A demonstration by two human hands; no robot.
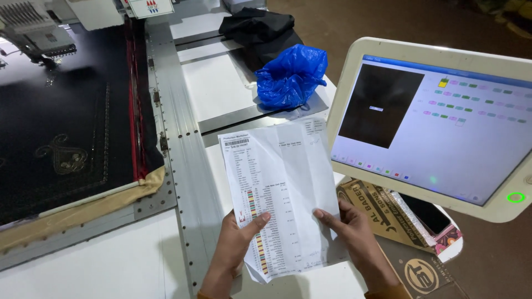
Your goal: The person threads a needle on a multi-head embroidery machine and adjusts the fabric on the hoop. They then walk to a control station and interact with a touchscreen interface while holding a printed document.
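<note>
A creased white paper sheet [280, 182] with printed rows and a column of coloured marks is held up over the machine table. My left hand [235, 243] grips its lower left edge, thumb on the front. My right hand [354, 232] holds the lower right side, thumb pressed on the sheet. Just right of the paper stands a white-framed touch screen [438, 124] showing a black panel and rows of small coloured squares.
Black fabric with gold embroidery [61, 127] is stretched in a frame on the left under an embroidery head [33, 30]. A blue plastic bag [289, 75] and black cloth [260, 27] lie on the white table [111, 260]. A cardboard box [404, 243] sits under the screen.
</note>
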